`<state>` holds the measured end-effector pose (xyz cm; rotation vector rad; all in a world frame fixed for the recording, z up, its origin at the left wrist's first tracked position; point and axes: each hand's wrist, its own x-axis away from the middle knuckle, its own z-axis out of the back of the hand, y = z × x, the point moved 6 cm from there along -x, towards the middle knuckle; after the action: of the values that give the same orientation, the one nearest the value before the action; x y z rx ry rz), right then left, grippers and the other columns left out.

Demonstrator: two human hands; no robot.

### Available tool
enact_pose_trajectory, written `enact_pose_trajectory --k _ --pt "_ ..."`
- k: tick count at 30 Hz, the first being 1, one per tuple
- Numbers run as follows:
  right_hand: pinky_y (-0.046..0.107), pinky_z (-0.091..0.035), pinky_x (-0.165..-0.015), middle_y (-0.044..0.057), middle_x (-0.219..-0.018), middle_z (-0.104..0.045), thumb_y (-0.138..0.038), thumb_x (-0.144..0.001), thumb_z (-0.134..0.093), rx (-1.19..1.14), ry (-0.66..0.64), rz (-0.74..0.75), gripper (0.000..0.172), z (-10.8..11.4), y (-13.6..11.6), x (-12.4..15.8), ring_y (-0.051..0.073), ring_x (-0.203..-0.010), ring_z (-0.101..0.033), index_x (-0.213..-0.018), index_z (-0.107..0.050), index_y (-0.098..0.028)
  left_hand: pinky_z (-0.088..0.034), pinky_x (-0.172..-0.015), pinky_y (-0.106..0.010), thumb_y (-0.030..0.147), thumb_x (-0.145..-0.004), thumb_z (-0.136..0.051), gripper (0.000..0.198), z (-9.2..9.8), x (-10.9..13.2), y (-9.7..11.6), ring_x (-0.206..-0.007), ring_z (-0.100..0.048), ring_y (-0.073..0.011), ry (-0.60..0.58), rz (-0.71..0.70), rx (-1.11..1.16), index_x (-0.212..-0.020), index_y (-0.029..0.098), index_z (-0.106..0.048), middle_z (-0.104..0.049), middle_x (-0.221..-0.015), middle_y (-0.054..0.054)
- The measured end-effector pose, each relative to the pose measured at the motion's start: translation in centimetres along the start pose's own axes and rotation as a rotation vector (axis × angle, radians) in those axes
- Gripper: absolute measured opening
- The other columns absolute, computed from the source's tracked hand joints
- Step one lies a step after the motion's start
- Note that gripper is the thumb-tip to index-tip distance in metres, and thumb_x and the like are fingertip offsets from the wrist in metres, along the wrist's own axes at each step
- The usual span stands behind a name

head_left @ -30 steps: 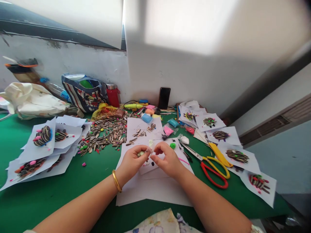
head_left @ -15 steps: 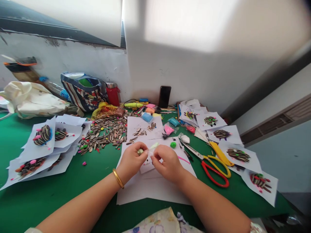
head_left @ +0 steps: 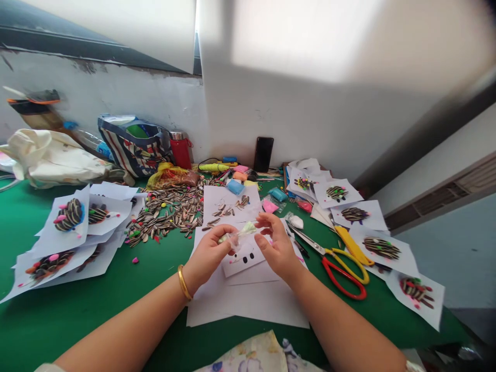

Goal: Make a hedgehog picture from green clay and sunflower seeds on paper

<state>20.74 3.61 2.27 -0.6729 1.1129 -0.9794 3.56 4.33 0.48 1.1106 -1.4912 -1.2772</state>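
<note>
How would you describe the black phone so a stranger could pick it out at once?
Start at the white wall behind the green table. Along its foot, right of the red flask, the black phone stands upright, leaning on the wall. It is the only dark, flat slab among bright coloured packets.

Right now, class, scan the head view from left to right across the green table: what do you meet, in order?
Cream cloth bag → stack of seed pictures → sunflower seed pile → left hand → clear wrapper → right hand → scissors → far-right seed picture.
</note>
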Motion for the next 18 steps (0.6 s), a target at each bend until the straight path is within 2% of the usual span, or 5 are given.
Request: enact_pose_trajectory --k 2,4,7,11,18 --pt "0.036 -0.051 -0.084 0.007 -0.116 -0.057 -0.039 -0.091 -0.055 -0.129 -0.13 -0.07 0.05 -0.8 1.0 -0.1 0.019 -0.098 -0.059 -0.137 -0.039 -0.029 -0.046 -0.06 -0.025 0.036 -0.08 -0.069 0.022 -0.2 0.0 -0.3 -0.062 -0.052 -0.0113 -0.064 0.05 0.026 -0.092 0.019 -0.064 -0.058 -0.076 0.0" --pt "0.034 -0.052 -0.08 0.005 -0.105 -0.06 -0.041 -0.09 -0.057 -0.182 -0.187 -0.123 0.044 -1.2 1.7 -0.1 0.018 -0.091 -0.061 -0.131 -0.047 -0.028 -0.045 -0.06 -0.025 0.033 -0.079 -0.069 0.024 -0.1 0.0 -0.4 -0.062 -0.052 -0.0106 -0.083 0.069 0.025 -0.099 0.02 -0.064 -0.059 -0.08 0.0" --pt "0.032 -0.052 -0.074 0.003 -0.095 -0.061 -0.041 -0.088 -0.061 -0.177 -0.112 -0.194 0.032 -0.9 2.6 -0.3 0.018 -0.084 -0.06 -0.114 -0.055 -0.024 -0.047 -0.067 -0.025 0.025 -0.079 -0.068 0.029 0.3 -0.2 -0.1 -0.069 -0.055 -0.0107 -0.047 0.056 0.101 -0.107 0.024 -0.06 -0.059 -0.089 0.001" --pt "0.03 -0.051 -0.069 0.003 -0.092 -0.061 -0.041 -0.086 -0.063 -0.209 -0.048 -0.236 0.032 -0.4 3.0 -0.7 0.017 -0.079 -0.058 -0.112 -0.054 -0.024 -0.049 -0.081 -0.03 0.023 -0.08 -0.065 0.019 0.8 -0.4 0.8 -0.087 -0.059 -0.0142 0.0 -0.003 0.179 -0.098 0.022 -0.06 -0.06 -0.1 -0.002" --pt "0.03 -0.051 -0.071 0.003 -0.094 -0.061 -0.039 -0.086 -0.063 -0.224 -0.044 -0.237 0.031 -0.4 3.1 -0.6 0.017 -0.081 -0.058 -0.113 -0.056 -0.024 -0.046 -0.071 -0.025 0.026 -0.078 -0.07 0.023 1.5 -0.4 1.0 -0.081 -0.055 -0.0131 0.043 -0.076 -0.038 -0.099 0.022 -0.06 -0.058 -0.097 -0.001"
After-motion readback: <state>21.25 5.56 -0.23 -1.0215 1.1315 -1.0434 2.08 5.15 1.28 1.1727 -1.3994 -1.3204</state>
